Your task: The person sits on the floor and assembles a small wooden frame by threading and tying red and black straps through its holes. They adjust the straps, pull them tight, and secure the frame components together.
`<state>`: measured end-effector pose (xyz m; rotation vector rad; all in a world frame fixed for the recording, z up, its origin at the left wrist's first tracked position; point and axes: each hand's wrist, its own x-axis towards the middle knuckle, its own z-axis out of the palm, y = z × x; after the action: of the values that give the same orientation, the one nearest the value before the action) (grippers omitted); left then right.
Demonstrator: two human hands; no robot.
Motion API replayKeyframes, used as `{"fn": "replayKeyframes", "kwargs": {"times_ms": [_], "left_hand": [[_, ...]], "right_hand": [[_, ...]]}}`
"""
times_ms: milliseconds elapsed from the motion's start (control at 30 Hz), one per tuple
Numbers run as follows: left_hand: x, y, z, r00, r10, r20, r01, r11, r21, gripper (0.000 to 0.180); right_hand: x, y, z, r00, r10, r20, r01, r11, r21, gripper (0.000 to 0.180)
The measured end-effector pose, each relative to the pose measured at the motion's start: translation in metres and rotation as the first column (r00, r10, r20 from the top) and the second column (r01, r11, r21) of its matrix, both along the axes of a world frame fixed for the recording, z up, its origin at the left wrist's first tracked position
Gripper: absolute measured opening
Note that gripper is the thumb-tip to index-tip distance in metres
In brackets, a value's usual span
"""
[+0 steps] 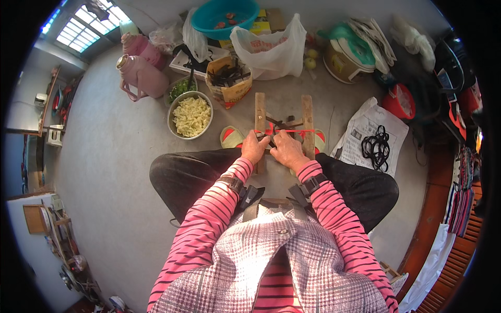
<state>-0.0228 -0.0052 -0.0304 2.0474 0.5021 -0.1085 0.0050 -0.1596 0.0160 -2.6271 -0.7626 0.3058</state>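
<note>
My left hand and my right hand are close together in front of my knees, fingers pinched on a dark strip. The strip lies at a slant over a small wooden frame with two upright-looking bars and crosspieces. A red cord runs across the frame, bar to bar, just beyond my fingers. The frame rests between my feet, in light slippers. My fingers cover the near end of the strip, and its exact kind is unclear.
A printed bag of dark strips stands ahead, beside a metal bowl of chopped pale vegetable. Pink thermos flasks, a blue basin and a white plastic bag are farther off. Black looped bands lie on paper at right.
</note>
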Motion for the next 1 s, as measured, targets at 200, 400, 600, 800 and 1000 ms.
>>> {"fn": "replayKeyframes", "kwargs": {"times_ms": [200,400,600,800,1000], "left_hand": [[0.001,0.003,-0.002,0.999,0.011,0.035,-0.004,0.983,-0.185,0.043],[-0.002,0.010,0.001,0.998,-0.040,0.042,0.051,0.949,-0.312,0.043],[-0.005,0.014,-0.008,0.990,-0.064,0.123,0.110,0.905,-0.411,0.046],[-0.007,0.003,-0.015,0.989,0.000,0.148,0.044,0.954,-0.295,0.039],[-0.010,-0.005,-0.008,0.978,0.056,0.201,-0.011,0.976,-0.217,0.036]], "right_hand": [[-0.005,0.004,0.010,0.999,0.053,0.002,-0.051,0.976,-0.212,0.028],[-0.011,0.002,0.026,0.998,-0.016,-0.062,-0.005,0.942,-0.336,0.023],[-0.008,-0.015,0.012,0.999,-0.028,0.037,0.038,0.946,-0.322,0.019],[-0.010,-0.045,-0.012,0.961,0.084,0.265,-0.094,0.995,0.027,0.021],[-0.008,-0.055,-0.021,0.906,0.209,0.369,-0.235,0.972,0.027,0.020]]}}
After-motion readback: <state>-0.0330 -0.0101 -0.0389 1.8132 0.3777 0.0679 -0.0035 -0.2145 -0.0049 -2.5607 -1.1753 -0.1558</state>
